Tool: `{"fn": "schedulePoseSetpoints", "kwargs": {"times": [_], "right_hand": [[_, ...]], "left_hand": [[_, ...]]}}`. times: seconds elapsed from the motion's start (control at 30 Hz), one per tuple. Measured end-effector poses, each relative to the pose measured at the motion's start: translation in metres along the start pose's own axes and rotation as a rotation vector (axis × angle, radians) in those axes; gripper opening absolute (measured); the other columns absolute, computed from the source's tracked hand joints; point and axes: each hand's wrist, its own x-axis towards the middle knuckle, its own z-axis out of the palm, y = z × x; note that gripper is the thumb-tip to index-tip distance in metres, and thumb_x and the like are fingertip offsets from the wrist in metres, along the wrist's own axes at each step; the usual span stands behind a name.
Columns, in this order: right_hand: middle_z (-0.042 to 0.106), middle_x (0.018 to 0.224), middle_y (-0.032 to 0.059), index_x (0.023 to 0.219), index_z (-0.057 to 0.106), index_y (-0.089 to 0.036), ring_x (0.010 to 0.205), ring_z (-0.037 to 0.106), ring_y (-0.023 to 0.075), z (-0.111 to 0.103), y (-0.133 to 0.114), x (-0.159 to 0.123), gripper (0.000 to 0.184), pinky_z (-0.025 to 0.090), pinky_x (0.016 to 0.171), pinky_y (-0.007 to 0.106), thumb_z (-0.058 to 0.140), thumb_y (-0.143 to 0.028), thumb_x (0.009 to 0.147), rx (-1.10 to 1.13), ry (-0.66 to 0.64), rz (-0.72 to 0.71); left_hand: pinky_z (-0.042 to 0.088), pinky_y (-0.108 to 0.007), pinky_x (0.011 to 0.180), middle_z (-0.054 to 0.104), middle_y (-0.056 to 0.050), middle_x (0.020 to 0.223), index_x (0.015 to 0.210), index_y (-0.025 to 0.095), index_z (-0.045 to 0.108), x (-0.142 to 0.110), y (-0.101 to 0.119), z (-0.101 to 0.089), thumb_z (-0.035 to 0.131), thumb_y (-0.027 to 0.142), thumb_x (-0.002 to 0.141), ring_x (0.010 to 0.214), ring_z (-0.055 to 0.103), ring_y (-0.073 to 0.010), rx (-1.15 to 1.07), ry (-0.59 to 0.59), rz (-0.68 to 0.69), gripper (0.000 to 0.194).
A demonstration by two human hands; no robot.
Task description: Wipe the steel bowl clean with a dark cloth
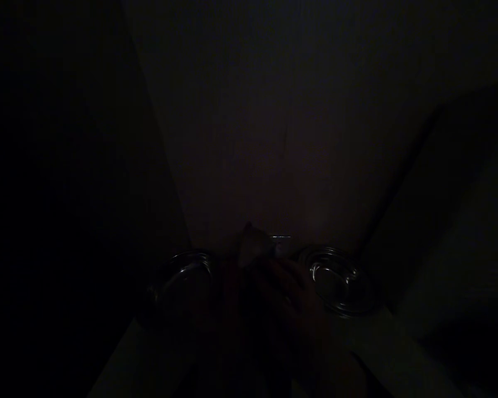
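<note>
The scene is very dark, so shapes are faint. My right hand [296, 296] is in the lower middle, its fingers bent toward a small pale thing [253, 247] whose kind I cannot make out. Close by on the left is my left hand [228, 296], mostly lost in shadow, with its fingers hidden. Just beyond the right fingers shows a thin bright edge [280, 236] of a small object. A shiny round dish [186, 271] lies to the left of the hands. To their right are shiny round dishes [336, 282], seemingly stacked.
The dishes rest on a dim pale surface [382, 342]. Behind it rises a flat wall or panel [265, 138], with dark side panels at left [87, 166] and right [448, 182].
</note>
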Motion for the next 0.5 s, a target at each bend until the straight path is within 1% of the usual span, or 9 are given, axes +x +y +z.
{"fn": "schedulePoseSetpoints", "kwargs": {"times": [0.07, 0.13, 0.23, 0.33, 0.4, 0.5], "right_hand": [[0.052, 0.131, 0.0111, 0.134, 0.045, -0.017, 0.123, 0.038, 0.0285, 0.004, -0.004, -0.004, 0.046, 0.049, 0.091, 0.047, 0.049, -0.016, 0.088, -0.041, -0.003, -0.049], [0.052, 0.132, 0.0116, 0.136, 0.043, -0.018, 0.122, 0.039, 0.0294, 0.005, -0.002, -0.004, 0.048, 0.049, 0.090, 0.048, 0.050, -0.018, 0.088, -0.055, 0.003, -0.061], [0.052, 0.132, 0.0118, 0.138, 0.041, -0.019, 0.118, 0.044, 0.0284, 0.001, 0.009, 0.001, 0.049, 0.050, 0.088, 0.049, 0.046, -0.018, 0.089, -0.025, 0.026, 0.026], [0.054, 0.130, 0.0095, 0.137, 0.041, -0.022, 0.116, 0.047, 0.0261, -0.004, 0.016, 0.006, 0.049, 0.049, 0.089, 0.048, 0.043, -0.015, 0.089, 0.007, 0.037, 0.129], [0.053, 0.131, 0.0099, 0.135, 0.043, -0.021, 0.117, 0.046, 0.0264, -0.004, 0.013, 0.005, 0.047, 0.049, 0.090, 0.047, 0.044, -0.015, 0.089, 0.006, 0.049, 0.107], [0.053, 0.131, 0.0099, 0.130, 0.049, -0.018, 0.121, 0.042, 0.0272, 0.000, -0.002, -0.003, 0.042, 0.049, 0.091, 0.045, 0.047, -0.015, 0.088, -0.049, 0.051, 0.041]], "left_hand": [[0.052, -0.027, 0.064, 0.063, -0.004, 0.085, 0.090, 0.012, 0.062, 0.004, 0.003, -0.004, 0.054, 0.032, 0.088, 0.071, 0.060, -0.0102, 0.002, -0.003, 0.005, 0.022], [0.052, -0.027, 0.065, 0.064, -0.003, 0.084, 0.088, 0.012, 0.062, 0.004, 0.005, -0.005, 0.055, 0.031, 0.087, 0.071, 0.060, -0.0103, 0.003, -0.010, 0.005, 0.020], [0.053, -0.028, 0.066, 0.064, -0.004, 0.088, 0.093, 0.013, 0.061, -0.001, 0.003, 0.000, 0.054, 0.032, 0.087, 0.073, 0.060, -0.0112, -0.003, -0.015, -0.009, 0.022], [0.053, -0.030, 0.067, 0.063, -0.005, 0.094, 0.101, 0.013, 0.060, -0.007, -0.002, 0.005, 0.053, 0.033, 0.088, 0.077, 0.061, -0.0126, -0.014, -0.015, -0.035, 0.025], [0.053, -0.031, 0.069, 0.062, -0.006, 0.097, 0.104, 0.013, 0.059, -0.006, -0.003, 0.005, 0.053, 0.034, 0.088, 0.079, 0.061, -0.0135, -0.021, -0.013, -0.048, 0.027], [0.053, -0.033, 0.072, 0.061, -0.007, 0.102, 0.107, 0.013, 0.058, 0.001, -0.002, -0.001, 0.053, 0.035, 0.088, 0.084, 0.061, -0.0150, -0.032, -0.002, -0.056, 0.029]]}}
